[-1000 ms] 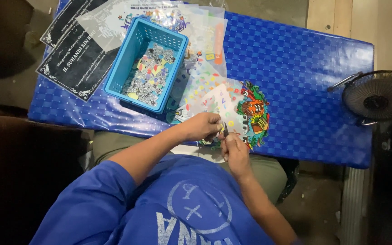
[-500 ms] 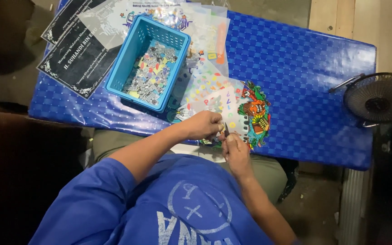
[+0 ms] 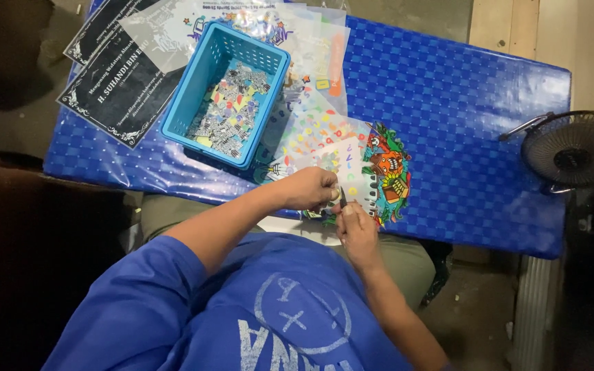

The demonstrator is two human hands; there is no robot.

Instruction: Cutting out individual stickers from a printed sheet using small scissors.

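Pinched together at the near table edge, your left hand (image 3: 311, 189) and right hand (image 3: 355, 225) met fingertip to fingertip over a small dark item (image 3: 342, 198); it was too small to tell what it was, and the fingers of both hands were closed on it. That item sat at the lower edge of the colourful sticker sheet (image 3: 352, 158), which lay flat on the blue checkered table (image 3: 462, 124) just above your hands.

From your hands, the blue plastic basket (image 3: 204, 75) stood at about ten o'clock, near but not touching them, with a heap of small grey and coloured stickers (image 3: 232, 110) inside. Clear sleeves of more stickers (image 3: 317, 41) fanned out at twelve o'clock, partly under the basket. Black printed cards (image 3: 122, 89) lay at ten o'clock beyond the basket, overhanging the table's far left corner. A black fan (image 3: 575, 148) stood off the table at three o'clock, well apart from your hands.
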